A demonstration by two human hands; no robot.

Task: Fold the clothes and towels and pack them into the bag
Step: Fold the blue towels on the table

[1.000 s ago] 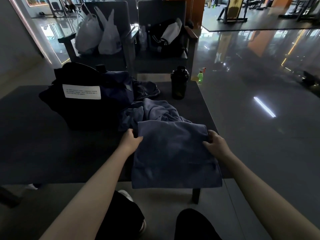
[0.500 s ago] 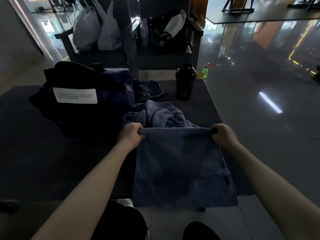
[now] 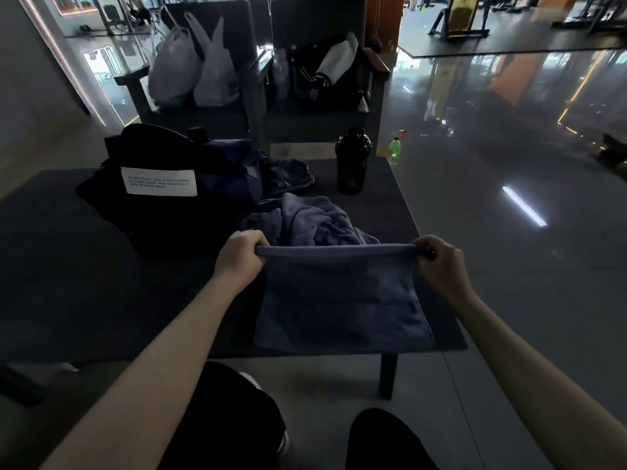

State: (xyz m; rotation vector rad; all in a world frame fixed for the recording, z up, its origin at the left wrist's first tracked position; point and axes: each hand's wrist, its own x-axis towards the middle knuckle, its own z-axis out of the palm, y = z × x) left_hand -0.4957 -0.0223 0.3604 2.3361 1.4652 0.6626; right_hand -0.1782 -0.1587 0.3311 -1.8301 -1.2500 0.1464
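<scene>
1. The left hand (image 3: 239,257) and right hand (image 3: 439,262) are held well apart. Each has its fingers curled tight round a top corner of a folded blue-grey soft towel (image 3: 339,300), so the upper edge is stretched taut between them.
2. The towel hangs down from that edge towards the near right part of the dark matte surface (image 3: 84,283), and its bottom hem comes close to the near rim.
3. Just beyond the towel lies a crumpled blue-grey cloth heap (image 3: 305,220). Whether the two touch, I cannot tell.
4. Left of the heap, a black soft bag with a white printed label (image 3: 159,198) sits on the surface.
5. A dark rumpled garment (image 3: 288,176) lies against the bag's right side, farther back.
6. A black shaker bottle (image 3: 353,161) stands upright near the far right edge.
7. Past the surface, white plastic bags (image 3: 193,72) sit on the left-hand armchair.
</scene>
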